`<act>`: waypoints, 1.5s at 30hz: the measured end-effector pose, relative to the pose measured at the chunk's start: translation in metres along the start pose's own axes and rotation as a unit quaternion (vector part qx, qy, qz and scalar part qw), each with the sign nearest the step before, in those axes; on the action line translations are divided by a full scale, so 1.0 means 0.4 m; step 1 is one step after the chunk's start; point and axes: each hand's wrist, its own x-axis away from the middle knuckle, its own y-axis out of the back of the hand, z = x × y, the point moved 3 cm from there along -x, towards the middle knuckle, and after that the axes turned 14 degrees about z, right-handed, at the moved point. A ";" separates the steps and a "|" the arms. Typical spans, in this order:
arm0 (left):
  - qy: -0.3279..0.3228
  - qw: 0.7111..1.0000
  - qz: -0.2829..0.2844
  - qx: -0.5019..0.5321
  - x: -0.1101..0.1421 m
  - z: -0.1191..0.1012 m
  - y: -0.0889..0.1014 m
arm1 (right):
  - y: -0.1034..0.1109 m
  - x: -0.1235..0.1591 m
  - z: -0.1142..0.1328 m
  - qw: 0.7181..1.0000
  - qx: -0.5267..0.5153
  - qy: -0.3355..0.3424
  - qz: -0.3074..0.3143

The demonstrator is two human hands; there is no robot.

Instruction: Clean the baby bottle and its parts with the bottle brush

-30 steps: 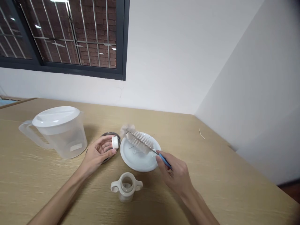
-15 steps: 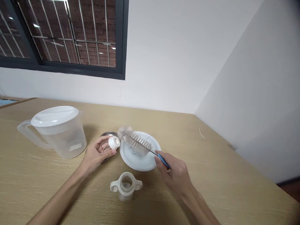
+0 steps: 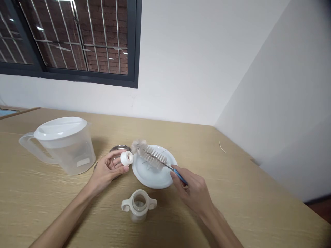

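Between the thumb and fingers of my left hand is a small white bottle collar, its round opening turned toward the right. My right hand grips the blue handle of a bottle brush. The brush's pale bristles slant up and left over a white plate, and its tufted tip is close to the collar. Below the plate stands an uncapped baby bottle with two white side handles. Behind my left hand, a round metal dish is partly hidden.
A translucent lidded pitcher stands at the left, its handle pointing left. A thin pale strip lies on the wooden table at the right. The white wall and a barred window are behind.
The collar has shifted slightly right and its opening has turned more to the right. The brush tip has moved a little right. The bottle and pitcher have stayed put.
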 end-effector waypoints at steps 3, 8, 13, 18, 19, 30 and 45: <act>0.006 1.000 0.007 0.012 0.002 0.002 -0.002 | 0.003 0.001 0.000 1.000 -0.004 -0.002 -0.011; 0.011 0.999 0.024 0.022 0.003 0.005 -0.004 | -0.004 0.004 0.009 0.999 -0.024 0.034 0.012; 0.005 1.000 0.017 0.012 0.003 0.005 -0.001 | -0.004 0.002 0.000 1.000 0.019 0.018 -0.001; 0.016 0.999 0.021 0.022 -0.001 0.001 -0.008 | 0.002 0.003 0.004 1.000 -0.021 0.022 -0.009; 0.021 0.999 0.023 0.025 -0.001 -0.001 -0.011 | 0.000 0.003 0.008 0.999 -0.026 0.034 -0.001; 0.004 0.999 -0.014 -0.033 0.004 -0.006 0.000 | 0.003 0.004 0.006 0.999 -0.014 0.034 -0.024; 0.002 0.999 -0.032 -0.041 0.002 -0.014 0.001 | 0.009 0.005 0.015 0.999 -0.015 0.035 -0.032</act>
